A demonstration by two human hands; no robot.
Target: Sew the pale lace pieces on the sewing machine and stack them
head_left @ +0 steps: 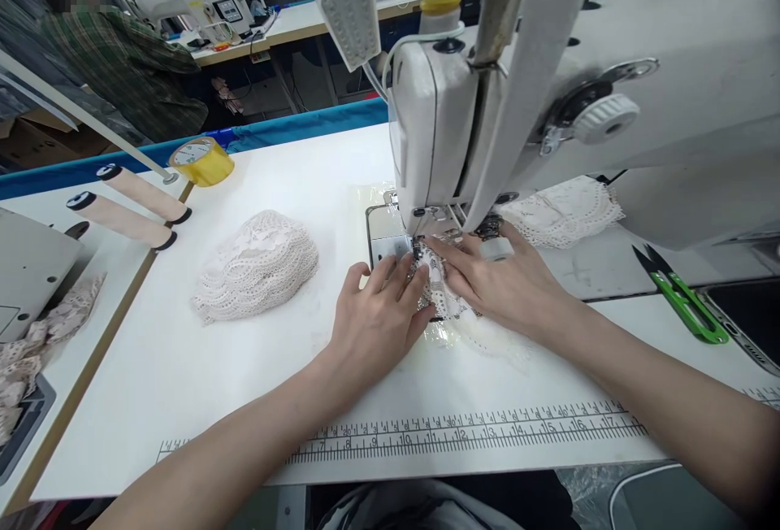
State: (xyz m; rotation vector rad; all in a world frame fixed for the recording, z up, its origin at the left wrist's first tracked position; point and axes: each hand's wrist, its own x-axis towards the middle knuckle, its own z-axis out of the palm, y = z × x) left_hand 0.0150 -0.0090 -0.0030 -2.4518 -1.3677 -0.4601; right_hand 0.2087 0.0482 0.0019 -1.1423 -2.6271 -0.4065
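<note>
- workroom background, head view, with the needle area of the white sewing machine [439, 107] as the middle of the dial: at 10 o'clock, beyond a blue cloth strip [305, 128], a co-worker in a dark green plaid top [115, 67] sits beside a second sewing machine [195, 6] marked juki.
- below all this spreads a white table [292, 384], with a printed ruler scale [463, 435] along its near edge at 6 o'clock.
- lace piece [448, 290]: patterned and pale, lying at the needle area and reaching toward 5 o'clock, between the two hands and partly covered by them.
- left hand [378, 310], between 7 and 8 o'clock: palm down, fingers bent and a little spread, tips by the metal plate [387, 229] and the lace edge; it pinches nothing that shows.
- right hand [505, 282], between 3 and 4 o'clock: palm down on the lace, fingers stretched toward the needle area; some tips are hidden by the machine, so i cannot tell whether they pinch the cloth.
- at 9 o'clock a heap of lace [256, 266] lies well apart from the hands; past it stand tilted two pale thread spools [143, 193], with a yellow tape roll [201, 162] between 9 and 10.
- just above 3 o'clock, folded lace [566, 209] lies behind the right hand; just below 3, green-handled snips [688, 302] lie near a dark flat device [747, 314].
</note>
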